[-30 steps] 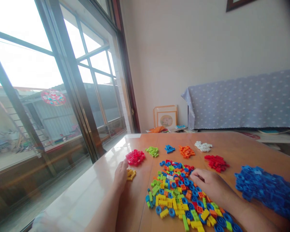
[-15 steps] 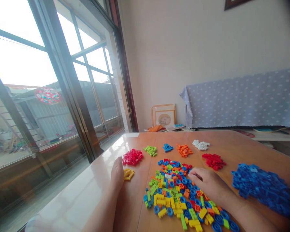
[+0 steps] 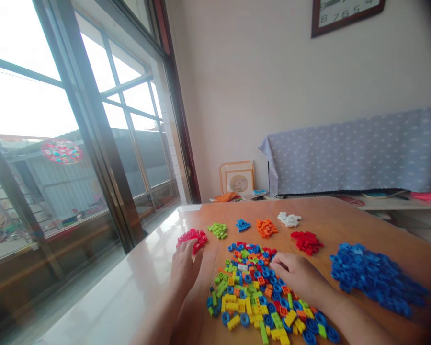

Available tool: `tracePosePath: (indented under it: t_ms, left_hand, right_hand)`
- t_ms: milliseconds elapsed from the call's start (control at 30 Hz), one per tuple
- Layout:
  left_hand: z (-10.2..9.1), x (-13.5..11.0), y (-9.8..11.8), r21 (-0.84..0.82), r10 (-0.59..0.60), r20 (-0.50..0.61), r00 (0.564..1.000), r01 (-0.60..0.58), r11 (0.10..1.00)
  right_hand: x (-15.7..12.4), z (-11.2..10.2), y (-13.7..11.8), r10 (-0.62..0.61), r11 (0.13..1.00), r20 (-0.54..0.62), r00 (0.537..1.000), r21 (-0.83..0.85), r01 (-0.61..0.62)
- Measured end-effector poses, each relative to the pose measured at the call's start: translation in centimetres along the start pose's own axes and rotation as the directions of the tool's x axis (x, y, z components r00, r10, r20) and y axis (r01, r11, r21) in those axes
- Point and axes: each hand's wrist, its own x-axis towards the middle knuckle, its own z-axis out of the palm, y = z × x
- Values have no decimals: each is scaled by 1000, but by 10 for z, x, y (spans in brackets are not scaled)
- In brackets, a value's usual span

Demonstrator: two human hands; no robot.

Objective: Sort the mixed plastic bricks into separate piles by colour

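My left hand (image 3: 186, 262) is open, with its fingers stretched towards the near side of the pinkish-red brick pile (image 3: 197, 238) and its thumb apart. It covers the spot where yellow pieces lay earlier. My right hand (image 3: 296, 274) is closed, fingers curled in, at the right edge of a large mixed heap of toy building bricks (image 3: 251, 303). What its fingers hold, if anything, is hidden. The mixed heap has yellow, green, orange and red bricks with blue wheel-like rings among them.
Sorted piles line the table (image 3: 158, 292): lime green (image 3: 218, 230), small blue (image 3: 243, 225), orange (image 3: 266, 228), white (image 3: 289, 219), red (image 3: 306, 242). A big blue pile (image 3: 375, 278) lies at the right. A window (image 3: 129, 143) stands left; a cloth-covered object (image 3: 352, 153) is behind.
My left hand has moved forward from beside the yellow pieces to the pinkish-red pile. My right hand stays by the mixed heap. The camera has tilted up slightly, showing more of the clock.
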Motion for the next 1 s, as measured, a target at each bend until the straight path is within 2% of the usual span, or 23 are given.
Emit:
tracePosePath:
  t_ms: [67,200,267,333,433,533,700,800,867,1000]
  left_hand:
    - [-2,3,7,-33,25,106,994,-22,999]
    - [-13,10,25,-124,95,302,948,-60,990]
    - [-17,16,38,-157,108,344,933,-56,986]
    - [-18,24,52,-194,97,341,935,-31,981]
    - [-11,34,70,-232,27,321,947,51,971]
    - [3,35,81,-219,-34,375,926,124,968]
    - [25,17,76,-148,21,490,871,59,987]
    - [29,11,70,-99,41,540,841,15,995]
    - [28,11,68,-78,54,562,826,-13,997]
    - [26,14,65,-104,108,540,835,-61,993]
  right_hand:
    - [1,-1,1,12,1000,-8,1000,-2,-12]
    - [1,-4,2,30,999,-27,999,-22,-30]
    - [1,-5,3,32,999,-38,999,-30,-33]
    - [2,-6,4,36,998,-46,998,-41,-38]
    - [3,-6,7,48,996,-54,997,-68,-52]
    - [3,-6,8,58,994,-52,997,-89,-62]
    - [1,-6,-4,43,997,-31,999,-55,-44]
    - [-4,-1,-16,-21,999,40,999,-49,23]
    - [-7,5,-24,-68,994,136,988,-72,79]
    - [-12,18,-34,-127,983,367,922,-76,165]
